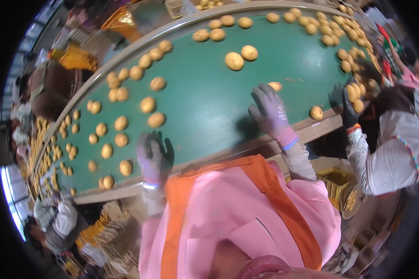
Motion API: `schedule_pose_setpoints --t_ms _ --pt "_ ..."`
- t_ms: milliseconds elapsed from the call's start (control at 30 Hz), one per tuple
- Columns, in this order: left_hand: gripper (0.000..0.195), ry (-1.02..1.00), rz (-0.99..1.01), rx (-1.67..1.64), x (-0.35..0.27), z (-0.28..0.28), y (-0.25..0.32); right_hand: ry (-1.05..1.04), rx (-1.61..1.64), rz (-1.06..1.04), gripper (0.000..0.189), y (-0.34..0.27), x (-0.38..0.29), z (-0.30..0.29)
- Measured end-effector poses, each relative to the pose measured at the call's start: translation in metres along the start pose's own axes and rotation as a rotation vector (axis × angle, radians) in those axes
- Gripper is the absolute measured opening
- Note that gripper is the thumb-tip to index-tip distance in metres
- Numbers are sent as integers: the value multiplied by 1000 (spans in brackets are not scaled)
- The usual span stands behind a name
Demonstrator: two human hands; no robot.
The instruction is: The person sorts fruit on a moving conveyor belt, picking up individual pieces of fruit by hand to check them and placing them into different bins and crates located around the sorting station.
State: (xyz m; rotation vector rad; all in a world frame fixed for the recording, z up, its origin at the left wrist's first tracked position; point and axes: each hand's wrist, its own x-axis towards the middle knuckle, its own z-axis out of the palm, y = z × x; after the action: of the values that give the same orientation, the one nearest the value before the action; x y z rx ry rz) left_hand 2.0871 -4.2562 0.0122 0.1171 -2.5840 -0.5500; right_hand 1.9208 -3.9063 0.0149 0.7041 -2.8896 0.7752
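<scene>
A green conveyor belt (202, 104) carries many yellow potatoes. My left hand (153, 153), in a purple and grey coated glove, hovers at the belt's near edge with its fingers apart and holds nothing. My right hand (269, 110), gloved alike, is over the belt with its fingers spread. Just beyond its fingertips lies a potato (275, 86), partly hidden; whether they touch is unclear. Two potatoes (234, 61) sit side by side farther up the belt. Left of centre, a potato (156, 119) lies a little above my left hand. Another potato (316, 112) rests near the front edge, right of my right hand.
At the right, a co-worker's dark-gloved hand (351, 101) holds several potatoes over the belt. A raised metal rim (181, 24) bounds the far side. More people stand along the line. Yellow crates (335, 179) and a round container of potatoes (351, 200) are below at the right.
</scene>
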Motion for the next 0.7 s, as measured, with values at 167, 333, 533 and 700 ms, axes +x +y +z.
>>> schedule_pose_setpoints --t_ms 167,333,533,700 --pt "33 -135 -41 -248 -13 -15 -18 -174 64 -239 59 -63 16 39" --pt "41 -214 -140 75 -25 -38 -63 -390 151 -446 59 -126 27 47" --pt "51 207 -610 32 -57 -76 -143 -398 77 -510 58 -165 67 51" --pt "49 33 -455 -48 -77 -73 -124 -136 129 -406 53 -146 162 96"
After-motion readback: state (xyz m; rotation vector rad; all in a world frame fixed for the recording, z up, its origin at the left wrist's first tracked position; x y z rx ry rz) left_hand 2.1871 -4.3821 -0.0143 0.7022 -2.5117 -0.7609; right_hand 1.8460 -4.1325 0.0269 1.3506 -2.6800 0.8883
